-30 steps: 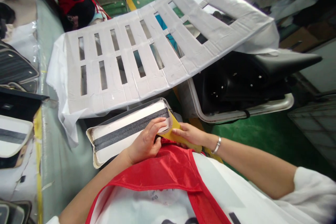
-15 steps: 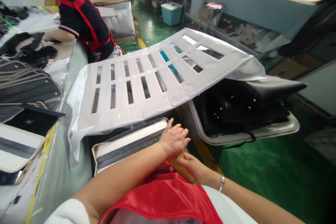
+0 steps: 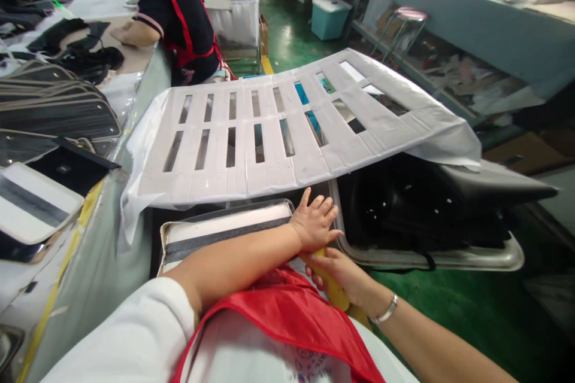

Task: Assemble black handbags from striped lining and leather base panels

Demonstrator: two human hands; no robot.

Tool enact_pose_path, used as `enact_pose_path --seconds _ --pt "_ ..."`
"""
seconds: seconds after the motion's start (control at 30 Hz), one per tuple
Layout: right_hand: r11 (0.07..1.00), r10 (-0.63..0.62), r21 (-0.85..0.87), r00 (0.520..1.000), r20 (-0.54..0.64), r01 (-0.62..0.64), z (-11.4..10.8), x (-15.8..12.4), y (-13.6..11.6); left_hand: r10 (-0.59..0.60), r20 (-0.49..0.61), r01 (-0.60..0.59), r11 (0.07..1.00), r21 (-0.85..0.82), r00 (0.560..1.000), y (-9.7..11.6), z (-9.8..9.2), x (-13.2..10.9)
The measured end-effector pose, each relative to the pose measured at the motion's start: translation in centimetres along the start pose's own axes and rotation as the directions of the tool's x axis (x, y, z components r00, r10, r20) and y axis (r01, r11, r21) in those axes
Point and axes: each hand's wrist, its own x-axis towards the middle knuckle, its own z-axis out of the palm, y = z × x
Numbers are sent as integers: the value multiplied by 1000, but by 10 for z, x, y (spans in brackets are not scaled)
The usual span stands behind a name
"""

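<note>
My left hand (image 3: pixel 315 220) is open, palm down with its fingers spread, by the right corner of a stack of dark-edged white panels with a grey stripe (image 3: pixel 242 215). What lies under the palm is hidden. Just below it, my right hand (image 3: pixel 341 275) is closed around a smooth yellow object (image 3: pixel 335 290), whose kind I cannot make out; its upper end disappears under my left hand. In front of both hands spreads a white sheet with rows of rectangular slots (image 3: pixel 269 125). A red apron (image 3: pixel 287 305) lies over my lap.
At right, a pale plastic bin (image 3: pixel 485 260) holds black padded pieces (image 3: pixel 431 191). A worktable (image 3: pixel 103 251) on the left carries stacked dark panels (image 3: pixel 58 102). Beyond the sheet, a person in a red-strapped apron (image 3: pixel 179 18) works at that table. A stool (image 3: pixel 411 15) and teal box (image 3: pixel 330 18) stand farther back.
The view has shifted, so most things sit farther right in it. My left hand's fingers are spread wider. My right hand still grips the yellow object, more of which now shows.
</note>
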Motion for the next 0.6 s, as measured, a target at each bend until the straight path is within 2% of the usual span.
enact_pose_path --seconds 0.07,0.13,0.2,0.27,0.33,0.43,0.53,0.6 --pt "995 -15 -103 1000 17 16 -5 -11 -10 -84 18 85 993 -81 996 -14 -15 -3" --pt "984 -120 -133 993 -9 118 -9 -21 -21 -237 -6 232 955 -186 971 -41 -35 -14" --pt "965 -262 -56 960 -96 258 -8 -26 -32 -342 -58 322 919 -227 938 -71 -54 -35" --pt "924 -360 61 914 -187 377 -1 -23 -41 -385 -39 369 906 -208 922 -90 -67 -64" --pt "875 -427 125 867 -255 468 13 -10 -47 -351 27 351 922 -161 936 -94 -68 -92" --pt "805 -530 99 785 -322 585 39 19 -53 -276 95 284 955 -80 956 -80 -56 -121" --pt "718 -644 24 678 -354 695 60 48 -60 -300 85 304 952 -41 950 -71 -45 -123" --pt "679 -686 -8 631 -363 734 69 63 -66 -316 101 323 945 -57 943 -72 -43 -116"
